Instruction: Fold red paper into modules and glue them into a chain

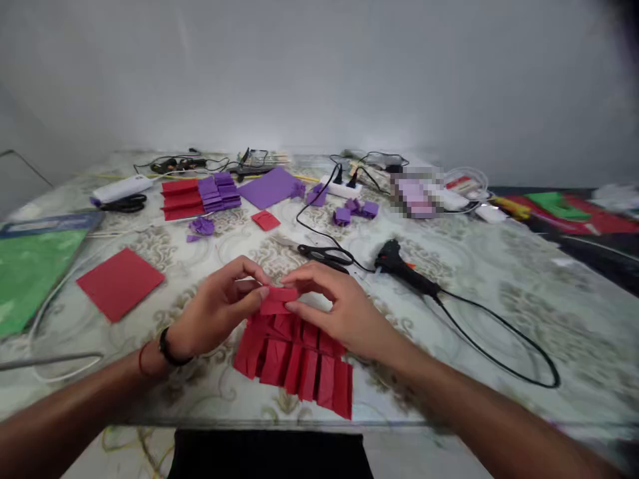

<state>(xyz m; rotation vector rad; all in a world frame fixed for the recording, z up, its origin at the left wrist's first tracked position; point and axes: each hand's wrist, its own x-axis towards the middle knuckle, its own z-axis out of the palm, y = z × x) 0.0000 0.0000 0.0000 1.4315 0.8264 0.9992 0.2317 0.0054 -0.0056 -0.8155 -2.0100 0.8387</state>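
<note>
Between my two hands is a small folded piece of red paper (276,301). My left hand (227,303) pinches its left end with thumb and fingertips. At its right end, my right hand (332,303) grips it the same way. Just below lies a larger pleated red paper (304,366), its folds standing in rows on the patterned tablecloth. My hands hide part of its upper edge. Beyond my right hand rest black-handled scissors (324,254), and a black glue gun (407,269) lies to the right.
Left of my hands sit a red paper square (120,284) and a green sheet (37,273). Farther back are pleated purple paper (219,191), a purple sheet (269,187) and a power strip (344,187). The glue gun's cord (504,326) loops across the right side.
</note>
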